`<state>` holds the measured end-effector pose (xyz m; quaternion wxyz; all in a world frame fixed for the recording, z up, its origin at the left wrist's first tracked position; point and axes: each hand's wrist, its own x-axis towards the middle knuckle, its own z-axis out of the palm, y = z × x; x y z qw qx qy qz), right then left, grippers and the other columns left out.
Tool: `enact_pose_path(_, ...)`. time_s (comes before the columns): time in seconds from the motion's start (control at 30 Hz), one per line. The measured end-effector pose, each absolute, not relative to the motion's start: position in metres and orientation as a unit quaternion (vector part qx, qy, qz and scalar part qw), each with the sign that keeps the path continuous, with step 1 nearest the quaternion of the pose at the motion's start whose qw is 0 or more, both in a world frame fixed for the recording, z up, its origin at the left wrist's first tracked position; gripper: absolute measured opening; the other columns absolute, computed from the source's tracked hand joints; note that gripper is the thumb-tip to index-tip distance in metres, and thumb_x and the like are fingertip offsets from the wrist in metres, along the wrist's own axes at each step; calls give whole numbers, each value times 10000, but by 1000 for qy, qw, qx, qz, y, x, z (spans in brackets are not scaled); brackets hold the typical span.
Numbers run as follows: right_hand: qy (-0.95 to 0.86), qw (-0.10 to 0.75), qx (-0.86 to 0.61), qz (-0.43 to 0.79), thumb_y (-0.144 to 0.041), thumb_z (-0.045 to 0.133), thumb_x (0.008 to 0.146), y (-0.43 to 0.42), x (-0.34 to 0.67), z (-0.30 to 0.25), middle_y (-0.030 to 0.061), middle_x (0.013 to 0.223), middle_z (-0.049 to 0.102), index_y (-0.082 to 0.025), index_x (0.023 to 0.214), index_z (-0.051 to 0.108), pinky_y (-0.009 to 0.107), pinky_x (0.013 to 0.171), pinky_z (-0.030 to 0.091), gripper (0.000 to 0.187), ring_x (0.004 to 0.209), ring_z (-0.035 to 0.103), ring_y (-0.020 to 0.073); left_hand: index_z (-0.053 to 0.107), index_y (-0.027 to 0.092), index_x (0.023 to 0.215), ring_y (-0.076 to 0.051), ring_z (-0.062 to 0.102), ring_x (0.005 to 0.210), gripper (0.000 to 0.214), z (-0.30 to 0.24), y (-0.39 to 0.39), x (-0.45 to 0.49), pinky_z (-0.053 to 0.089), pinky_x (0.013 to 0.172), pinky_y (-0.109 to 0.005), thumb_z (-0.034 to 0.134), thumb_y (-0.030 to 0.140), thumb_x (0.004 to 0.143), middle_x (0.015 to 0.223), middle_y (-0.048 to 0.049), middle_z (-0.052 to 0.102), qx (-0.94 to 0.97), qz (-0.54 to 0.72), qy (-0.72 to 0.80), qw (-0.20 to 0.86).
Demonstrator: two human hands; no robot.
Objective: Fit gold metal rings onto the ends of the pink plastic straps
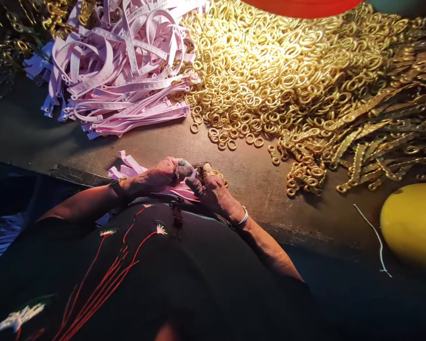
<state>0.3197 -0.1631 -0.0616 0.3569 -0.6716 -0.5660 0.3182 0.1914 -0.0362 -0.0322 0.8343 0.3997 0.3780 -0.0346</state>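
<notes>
My left hand (pixel 162 173) is closed around several pink straps (pixel 132 164), whose squared ends stick out beyond the wrist. More pink strap (pixel 183 191) shows below the fingers, near my body. Close beside it, my right hand (pixel 216 192) is closed too, with a few small gold rings (pixel 213 174) at its index finger. Knitted covers wrap the thumbs and some fingertips. The two thumbs nearly meet, and what lies between the fingertips is too small to make out.
A tangled heap of pink straps (pixel 128 80) lies at upper left on the dark table (pixel 170 142). Beside it spreads a large pile of gold rings (pixel 255 76). Ridged gold strips (pixel 362 142) lie at right, near a yellow rounded object (pixel 412 222). A red lamp-like rim (pixel 305 7) hangs above.
</notes>
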Motion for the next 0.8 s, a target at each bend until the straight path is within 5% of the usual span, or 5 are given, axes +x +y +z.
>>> enact_pose_path(0.13, -577, 382, -641, 331, -497, 358, 1018, -163, 326, -65, 82, 849, 630, -193, 1086, 480, 276, 681, 432, 334, 748, 599, 173, 546, 133, 603, -20, 215, 379, 519, -33, -27, 200, 118, 387, -201, 903, 505, 543, 427, 68, 339, 407, -77, 375, 829)
enact_pose_path(0.43, -632, 236, -696, 247, -367, 418, 1019, -167, 325, -81, 63, 817, 598, -180, 968, 464, 273, 623, 311, 200, 676, 522, 154, 503, 156, 581, -34, 212, 421, 512, -38, -31, 204, 144, 411, -207, 844, 537, 564, 469, 66, 309, 465, -119, 393, 784)
enact_pose_path(0.63, -626, 166, -725, 235, -380, 402, 1030, -177, 340, -79, 71, 821, 617, -149, 1006, 520, 284, 605, 287, 261, 686, 529, 166, 689, 144, 825, -157, 565, 705, 487, -47, -21, 191, 438, 625, -246, 768, 592, 651, 774, -51, 658, 642, -91, 351, 676)
enact_pose_path(0.8, -639, 102, -730, 220, -429, 450, 1008, -190, 354, -73, 93, 898, 665, -155, 1036, 611, 286, 678, 368, 319, 802, 577, 194, 734, 170, 972, -249, 629, 882, 431, -70, -24, 165, 495, 766, -330, 646, 543, 775, 940, -92, 702, 777, -83, 328, 531)
